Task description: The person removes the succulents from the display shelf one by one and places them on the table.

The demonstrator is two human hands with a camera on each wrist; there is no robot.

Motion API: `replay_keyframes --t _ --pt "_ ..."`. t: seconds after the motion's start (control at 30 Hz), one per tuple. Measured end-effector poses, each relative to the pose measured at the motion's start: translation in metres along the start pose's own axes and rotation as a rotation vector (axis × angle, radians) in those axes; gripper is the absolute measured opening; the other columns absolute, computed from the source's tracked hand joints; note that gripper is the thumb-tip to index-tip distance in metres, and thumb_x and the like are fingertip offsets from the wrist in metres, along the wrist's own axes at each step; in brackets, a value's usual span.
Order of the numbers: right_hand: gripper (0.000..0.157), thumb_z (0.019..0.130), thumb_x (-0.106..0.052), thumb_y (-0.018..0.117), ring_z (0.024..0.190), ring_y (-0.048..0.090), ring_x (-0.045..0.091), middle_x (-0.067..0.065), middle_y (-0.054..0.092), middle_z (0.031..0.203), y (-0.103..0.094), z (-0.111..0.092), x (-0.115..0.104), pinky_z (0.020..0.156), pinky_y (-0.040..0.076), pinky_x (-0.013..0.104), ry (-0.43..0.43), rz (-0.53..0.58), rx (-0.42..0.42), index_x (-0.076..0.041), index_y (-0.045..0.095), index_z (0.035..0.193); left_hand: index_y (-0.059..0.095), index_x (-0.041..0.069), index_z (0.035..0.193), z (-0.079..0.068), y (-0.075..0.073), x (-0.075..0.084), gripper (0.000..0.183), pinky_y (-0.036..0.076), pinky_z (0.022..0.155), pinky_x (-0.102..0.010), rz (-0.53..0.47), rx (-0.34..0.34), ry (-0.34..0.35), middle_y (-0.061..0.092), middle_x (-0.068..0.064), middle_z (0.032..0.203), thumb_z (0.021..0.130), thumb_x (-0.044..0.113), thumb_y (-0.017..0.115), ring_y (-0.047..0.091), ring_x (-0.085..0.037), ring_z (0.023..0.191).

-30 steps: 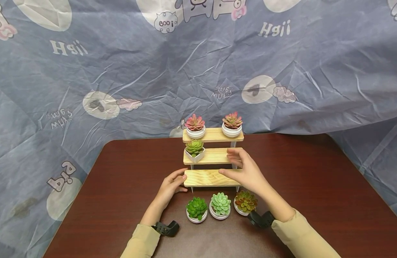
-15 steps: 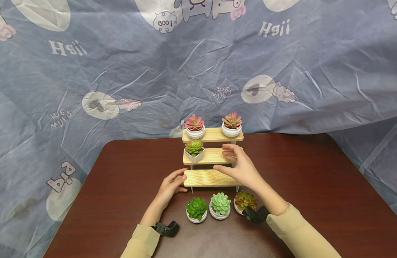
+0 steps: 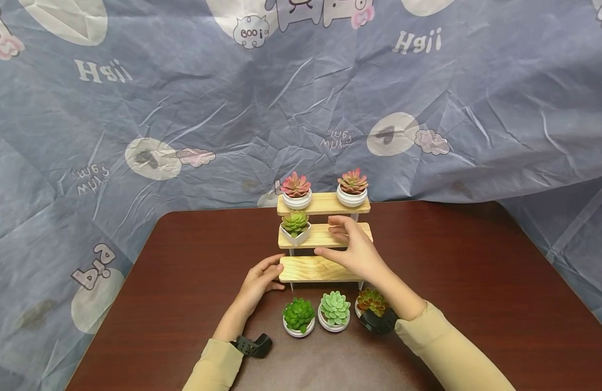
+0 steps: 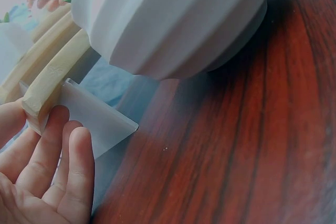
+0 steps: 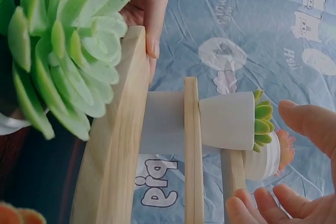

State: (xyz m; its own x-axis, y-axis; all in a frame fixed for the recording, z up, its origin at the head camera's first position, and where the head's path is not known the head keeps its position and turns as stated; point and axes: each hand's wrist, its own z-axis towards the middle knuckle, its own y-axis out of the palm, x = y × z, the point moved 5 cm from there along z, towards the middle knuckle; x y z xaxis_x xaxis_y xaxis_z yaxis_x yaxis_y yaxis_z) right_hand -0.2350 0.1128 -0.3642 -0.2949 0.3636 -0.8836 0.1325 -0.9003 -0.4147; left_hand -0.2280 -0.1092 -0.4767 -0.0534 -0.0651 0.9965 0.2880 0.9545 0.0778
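A three-tier wooden display stand (image 3: 308, 270) with translucent side supports stands mid-table. My left hand (image 3: 255, 283) pinches the left end of its lowest board, thumb on top and fingers beneath, as the left wrist view shows at the board's end (image 4: 50, 80). Over the lower tiers my right hand (image 3: 361, 254) hovers with fingers spread and nothing in them. On the middle board's left sits a yellow-green potted succulent (image 3: 295, 224). The right wrist view shows this plant's white pot (image 5: 228, 121) near my right thumb. Two pink-red succulents, left (image 3: 296, 187) and right (image 3: 352, 184), stand on the top board.
In front of the stand are a dark green succulent (image 3: 298, 315), a pale green one (image 3: 334, 309) and an orange-green one (image 3: 371, 302), partly covered by my right wrist's camera. A patterned blue-grey cloth (image 3: 232, 108) hangs behind the table (image 3: 193, 260).
My right hand has drifted left across the stand, toward the yellow-green succulent. The left hand keeps its grip on the lowest board, and the plants stay where they were.
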Motion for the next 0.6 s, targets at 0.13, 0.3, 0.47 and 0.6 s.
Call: replay_keyframes --t 0.13,0.3,0.47,0.6 --pt "0.074 0.074 -0.019 0.082 0.118 0.050 0.032 0.020 0.047 0.130 0.002 0.002 -0.003 0.101 0.042 0.040 -0.002 0.001 -0.003 0.001 0.042 0.133 0.044 -0.001 0.138 -0.001 0.001 0.002 0.044 0.057 0.075 -0.041 0.001 0.006 -0.006 0.061 -0.005 0.099 0.098 0.016 0.053 0.061 -0.015 0.086" --pt "0.074 0.074 -0.019 0.082 0.117 0.051 0.033 0.020 0.047 0.129 0.006 0.005 -0.006 0.100 0.043 0.039 0.000 -0.005 -0.005 0.000 0.042 0.133 0.045 0.000 0.137 -0.001 0.000 0.002 0.044 0.056 0.076 -0.043 -0.005 0.008 -0.010 0.061 -0.006 0.100 0.097 0.017 0.054 0.061 -0.015 0.087" --pt "0.073 0.074 -0.020 0.082 0.117 0.052 0.033 0.020 0.049 0.129 0.010 0.009 -0.007 0.097 0.046 0.039 0.009 0.000 -0.010 0.000 0.043 0.132 0.045 0.000 0.137 -0.001 0.001 0.002 0.044 0.056 0.076 -0.043 -0.014 0.006 -0.007 0.062 -0.005 0.099 0.097 0.016 0.054 0.061 -0.015 0.086" --pt "0.072 0.074 -0.019 0.082 0.117 0.052 0.033 0.021 0.050 0.128 0.014 0.011 -0.007 0.097 0.046 0.039 0.021 0.006 -0.013 0.000 0.043 0.132 0.046 0.001 0.137 -0.001 0.001 0.002 0.043 0.056 0.075 -0.041 -0.016 0.005 -0.006 0.062 -0.006 0.097 0.097 0.016 0.054 0.061 -0.016 0.086"
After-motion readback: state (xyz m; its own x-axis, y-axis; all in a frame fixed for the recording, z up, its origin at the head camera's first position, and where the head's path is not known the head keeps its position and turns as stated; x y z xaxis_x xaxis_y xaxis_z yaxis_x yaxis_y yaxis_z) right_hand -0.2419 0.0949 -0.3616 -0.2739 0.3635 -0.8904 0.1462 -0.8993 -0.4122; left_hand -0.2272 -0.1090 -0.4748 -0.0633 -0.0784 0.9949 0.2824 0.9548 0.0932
